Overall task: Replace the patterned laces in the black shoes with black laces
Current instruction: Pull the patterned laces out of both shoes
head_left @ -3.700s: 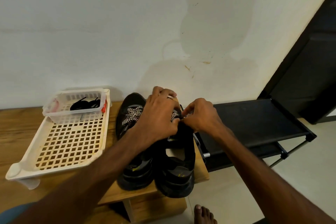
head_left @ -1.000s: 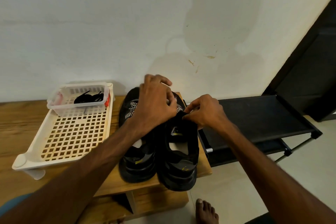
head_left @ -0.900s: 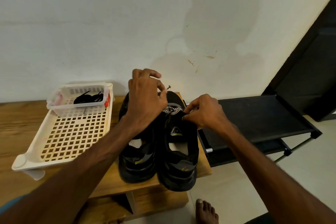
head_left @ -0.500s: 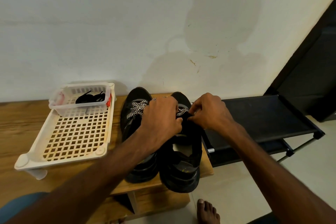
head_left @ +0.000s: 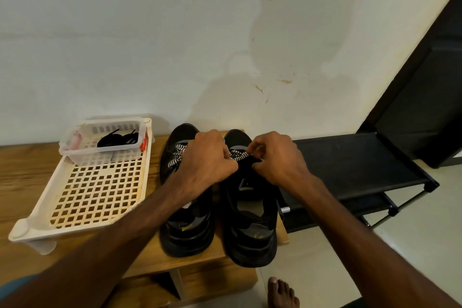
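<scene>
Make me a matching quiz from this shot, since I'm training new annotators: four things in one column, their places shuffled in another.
Things:
1. black laces
2. white tray
3. black rack
4. right shoe

Places:
A. on the wooden bench, left of the left shoe
B. left hand and right hand hold its patterned lace
C. in the clear tub
D. right of the bench

Pairs: 1-C, 2-A, 3-D, 4-B.
</scene>
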`<state>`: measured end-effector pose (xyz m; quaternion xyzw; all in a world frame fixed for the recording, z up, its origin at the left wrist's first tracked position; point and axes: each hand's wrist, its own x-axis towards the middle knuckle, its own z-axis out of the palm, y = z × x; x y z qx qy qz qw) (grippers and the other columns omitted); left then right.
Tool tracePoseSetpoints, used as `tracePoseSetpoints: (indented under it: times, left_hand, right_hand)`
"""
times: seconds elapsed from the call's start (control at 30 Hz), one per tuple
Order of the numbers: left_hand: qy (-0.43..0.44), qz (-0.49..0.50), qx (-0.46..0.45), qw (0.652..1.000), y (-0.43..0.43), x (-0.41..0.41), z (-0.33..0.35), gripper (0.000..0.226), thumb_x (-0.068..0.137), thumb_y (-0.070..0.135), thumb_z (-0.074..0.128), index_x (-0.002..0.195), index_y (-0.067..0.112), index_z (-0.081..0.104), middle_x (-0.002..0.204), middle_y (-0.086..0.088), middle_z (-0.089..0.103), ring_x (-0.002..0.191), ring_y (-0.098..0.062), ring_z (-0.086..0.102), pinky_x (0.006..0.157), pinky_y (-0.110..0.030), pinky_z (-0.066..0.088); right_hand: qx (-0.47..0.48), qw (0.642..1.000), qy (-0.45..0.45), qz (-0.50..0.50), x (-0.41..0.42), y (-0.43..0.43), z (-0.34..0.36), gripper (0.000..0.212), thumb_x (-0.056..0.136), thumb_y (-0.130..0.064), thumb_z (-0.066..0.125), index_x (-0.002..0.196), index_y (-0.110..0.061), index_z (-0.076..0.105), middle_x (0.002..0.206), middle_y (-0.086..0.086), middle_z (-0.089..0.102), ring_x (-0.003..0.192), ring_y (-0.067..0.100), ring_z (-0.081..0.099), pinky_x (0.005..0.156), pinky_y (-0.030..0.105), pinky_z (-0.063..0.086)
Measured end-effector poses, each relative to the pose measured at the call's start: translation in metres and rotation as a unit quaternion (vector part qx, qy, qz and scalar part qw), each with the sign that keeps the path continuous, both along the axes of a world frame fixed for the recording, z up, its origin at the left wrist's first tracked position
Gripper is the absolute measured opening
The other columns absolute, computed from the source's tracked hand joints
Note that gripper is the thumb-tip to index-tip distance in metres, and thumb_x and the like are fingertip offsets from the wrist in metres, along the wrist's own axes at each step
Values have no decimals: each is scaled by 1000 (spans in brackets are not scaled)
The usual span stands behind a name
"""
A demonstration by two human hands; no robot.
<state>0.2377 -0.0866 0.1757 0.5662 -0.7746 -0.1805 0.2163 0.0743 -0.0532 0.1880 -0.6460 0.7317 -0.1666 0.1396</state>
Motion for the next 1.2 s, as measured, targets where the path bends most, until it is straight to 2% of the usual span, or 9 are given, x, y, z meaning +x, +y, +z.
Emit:
tracePoseSetpoints:
  times: [0.27, 0.43, 0.57, 0.67, 0.8, 0.9, 0.97, 1.03, 1.2]
  left_hand:
    - [-3, -15, -33, 999, 2, -2, -1, 16, 72, 20, 66, 69, 7, 73, 52, 2, 53, 49, -13, 52, 53, -30, 51]
    - [-33, -5, -49, 998, 9, -7, 2, 21, 76, 22, 67, 62, 13, 55, 58, 1, 50, 58, -20, 59, 56, -30, 52]
    - [-56, 14, -53, 997, 10, -7, 4, 27, 76, 17, 70, 62, 13, 47, 61, -1, 46, 64, -26, 61, 60, -33, 54]
    - [-55, 10, -50, 997, 9, -6, 4, 9, 75, 14, 67, 70, 7, 64, 61, -1, 51, 60, -22, 60, 61, -35, 58]
    - [-56, 2, -48, 997, 9, -7, 3, 10, 74, 16, 65, 75, 6, 67, 60, 0, 48, 63, -25, 61, 64, -37, 60]
    - [-62, -10, -57, 996, 8, -8, 4, 12, 77, 20, 65, 78, 9, 68, 62, 1, 48, 64, -24, 61, 65, -36, 59]
    - [-76, -22, -63, 995, 10, -9, 5, 16, 81, 21, 63, 70, 13, 56, 64, 1, 49, 65, -23, 60, 62, -36, 54]
    - [-96, -25, -74, 992, 12, -9, 4, 28, 83, 20, 61, 65, 17, 39, 64, 1, 44, 61, -20, 52, 59, -34, 44]
    - [-102, -25, -68, 992, 12, -8, 2, 26, 82, 18, 59, 67, 19, 38, 68, -2, 48, 67, -23, 58, 64, -38, 54]
  right_hand:
    - [-105, 980, 148, 77, 35, -7, -10, 16, 96, -10, 65, 112, -6, 67, 115, 11, 60, 107, 26, 56, 86, 35, 49]
    - [-93, 985, 126, 75, 31, -9, -7, 19, 92, -19, 73, 107, -8, 74, 117, 7, 64, 108, 24, 59, 94, 40, 52]
    - [-93, 995, 21, -15, 6, -8, 10, 3, 81, -15, 78, 83, -15, 81, 90, -2, 74, 76, 14, 70, 67, 31, 61]
    - [-76, 994, -41, -65, -24, -7, 15, 3, 81, -20, 82, 83, -21, 82, 81, -9, 75, 69, 7, 69, 60, 23, 58]
    - [-34, 998, -52, 10, -25, -5, 10, 26, 86, -16, 78, 111, -19, 77, 109, -5, 74, 95, 7, 67, 79, 14, 50]
    - [-65, 994, -32, 85, -2, -3, 10, 31, 87, -18, 76, 118, -19, 76, 120, -5, 70, 110, 9, 62, 76, 2, 40]
    - [-64, 989, 45, 122, 11, -4, 2, 35, 85, -22, 78, 120, -21, 75, 124, 1, 65, 118, 18, 58, 89, 22, 51]
    - [-48, 984, 123, 118, 22, -7, -3, 33, 90, -21, 74, 123, -20, 72, 131, 7, 58, 126, 27, 48, 102, 41, 45]
    - [-99, 976, 166, 98, 31, -15, -7, 15, 95, -16, 68, 110, -14, 71, 119, 6, 65, 115, 26, 53, 96, 38, 44]
